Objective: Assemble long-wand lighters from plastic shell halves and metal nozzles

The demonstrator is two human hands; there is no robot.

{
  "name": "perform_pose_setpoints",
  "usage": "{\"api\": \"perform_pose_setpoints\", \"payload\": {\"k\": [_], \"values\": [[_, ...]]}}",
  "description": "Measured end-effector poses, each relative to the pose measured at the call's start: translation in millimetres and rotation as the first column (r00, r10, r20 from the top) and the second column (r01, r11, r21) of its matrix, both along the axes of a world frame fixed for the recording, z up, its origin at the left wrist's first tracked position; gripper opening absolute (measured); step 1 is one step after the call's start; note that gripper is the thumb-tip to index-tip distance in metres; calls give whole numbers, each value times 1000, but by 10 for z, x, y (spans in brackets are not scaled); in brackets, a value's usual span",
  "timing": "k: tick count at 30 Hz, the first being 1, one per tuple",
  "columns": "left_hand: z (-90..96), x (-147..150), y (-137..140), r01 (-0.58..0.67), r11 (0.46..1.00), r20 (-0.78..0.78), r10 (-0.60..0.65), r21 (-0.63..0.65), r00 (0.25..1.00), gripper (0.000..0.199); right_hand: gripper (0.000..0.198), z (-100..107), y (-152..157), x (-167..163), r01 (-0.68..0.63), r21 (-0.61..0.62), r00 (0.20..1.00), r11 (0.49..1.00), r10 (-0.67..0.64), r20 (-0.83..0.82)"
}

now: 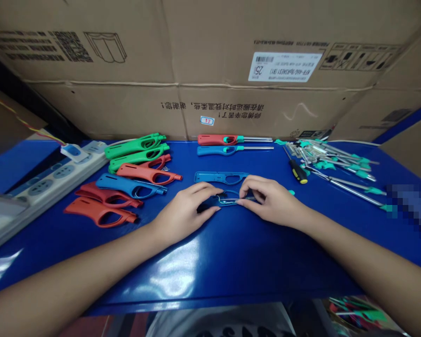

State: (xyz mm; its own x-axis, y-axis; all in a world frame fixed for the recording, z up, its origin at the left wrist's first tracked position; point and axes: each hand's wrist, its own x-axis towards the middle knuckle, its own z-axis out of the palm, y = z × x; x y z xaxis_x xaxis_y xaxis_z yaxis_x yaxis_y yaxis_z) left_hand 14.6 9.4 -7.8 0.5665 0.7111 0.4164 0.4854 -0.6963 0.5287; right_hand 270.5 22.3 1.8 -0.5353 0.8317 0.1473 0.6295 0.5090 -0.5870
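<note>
Between my hands, low over the blue table, lies an opened blue lighter half-shell [228, 202] with a thin wire and a metal rod in it. My left hand [192, 203] closes its thumb and fingers round the handle end. With a pinch, my right hand [266, 199] grips the rod at the front end; a bit of teal shows just beyond its fingers. Just behind lies the matching blue shell half [221, 177], its inside facing up. Farther back rest a red lighter [217, 140] and a blue lighter [215, 150], both with metal rods and teal triggers.
Green, red and blue handle shells [140, 173] are piled at the left, beside a white power strip [61, 173]. On the right lie metal rods with teal parts [337, 159] and a black-and-yellow screwdriver [298, 172]. A cardboard wall [126, 103] stands behind the table [252, 262].
</note>
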Motion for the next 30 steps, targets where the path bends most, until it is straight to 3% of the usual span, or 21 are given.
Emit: {"api": "perform_pose_setpoints", "payload": {"k": [3, 10, 20, 26, 30], "values": [[7, -3, -8, 0, 1000, -7, 0, 20, 1000, 30, 10, 10, 17, 5, 15, -36, 999, 999, -16, -39], [-24, -15, -31, -8, 992, -63, 16, 126, 998, 31, 5, 0, 30, 39, -121, -37, 992, 992, 120, -42], [-29, 11, -88, 16, 959, -199, 42, 283, 979, 28, 2, 10, 14, 26, -145, 11, 989, 989, 145, -18], [25, -6, -160, 164, 905, -437, 26, 393, 899, 34, 2, 5, 10, 29, -146, 17, 989, 989, 146, -13], [35, 8, -199, 164, 905, -517, 70, 393, 853, 38, 2, 5, 12, 27, -148, 14, 989, 989, 148, -13]]}}
